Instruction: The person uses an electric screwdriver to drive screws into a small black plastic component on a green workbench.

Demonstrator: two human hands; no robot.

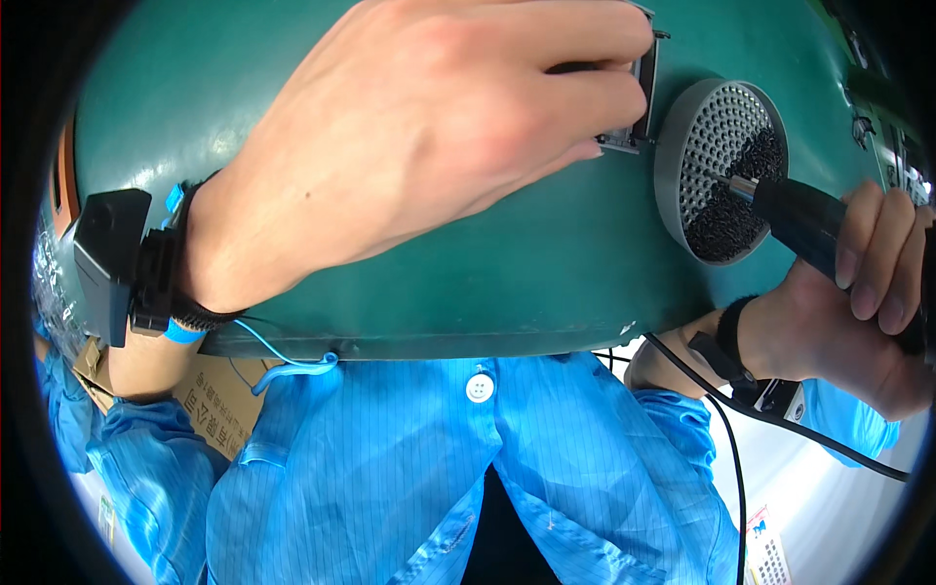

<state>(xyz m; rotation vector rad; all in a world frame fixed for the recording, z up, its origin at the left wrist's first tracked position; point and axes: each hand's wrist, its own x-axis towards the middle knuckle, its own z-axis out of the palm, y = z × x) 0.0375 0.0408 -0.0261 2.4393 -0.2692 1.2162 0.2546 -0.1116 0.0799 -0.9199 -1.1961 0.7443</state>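
My left hand [439, 117] reaches across the green work surface. Its fingers are closed on a small metal frame with dark edges [643, 122], mostly hidden under the hand. To the right of it a round grey dish [671, 171] with a perforated-looking, dotted inside lies tilted toward me. Small black screws [723, 229] are heaped along its lower and right side. My right hand [868, 283] is wrapped round a black electric screwdriver [801, 216], whose metal tip points left into the dish, over the screws.
A green mat [468, 278] covers the table up to its near edge. The screwdriver's black cable [780, 421] hangs at the lower right. A light blue cord [297, 369] runs from my left wrist past a cardboard box [219, 395]. Small parts [863, 129] lie at the far right.
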